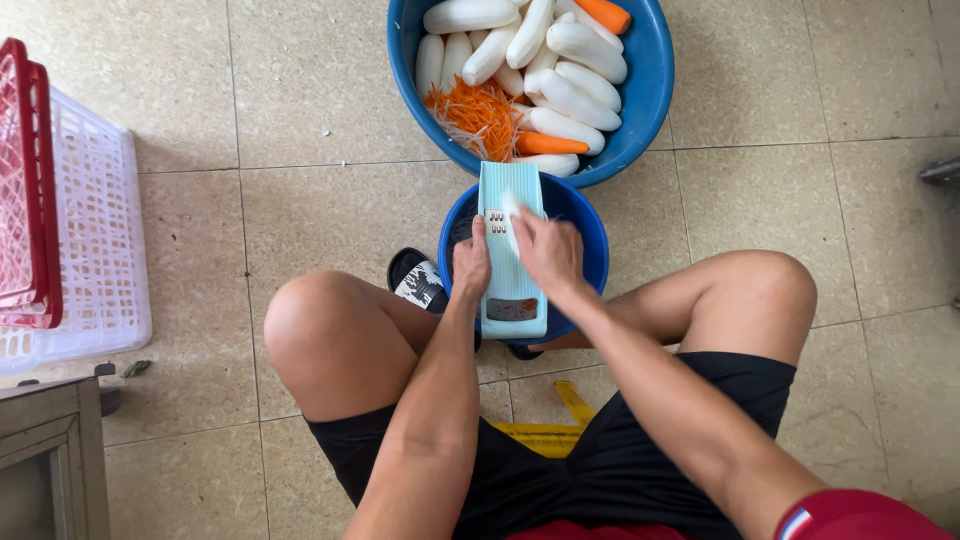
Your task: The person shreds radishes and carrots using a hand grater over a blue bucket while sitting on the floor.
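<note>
Head view: person is sitting low, knees spread, and is grating over a small blue basin set on the tiled floor between the legs. A pale blue slicer board is lying tilted across that basin, far end resting on the rim of the big blue tub.

Left hand is clamped on the slicer's left edge, thumb side up, steadying it. Right hand is pressing a white radish piece flat on the board just past the blade; only a sliver of the piece is showing, so I can't tell how much is left. Hands are sitting side by side, nearly touching.

Doing it well, my read: the piece is looking short, so fingertips should be riding high, palm pushing, strokes staying straight down the board's centre. Left grip should be staying clear of the blade slot.

Big tub is holding peeled white radishes, carrots and a heap of orange shreds, all within easy reach ahead.

Edges and room: stroke lane is boxed by the two knees and the tub rim. A black sandal is sitting just beside the basin, left. White crate with a red one stacked in it is well apart on the left; floor on the right is open.
</note>
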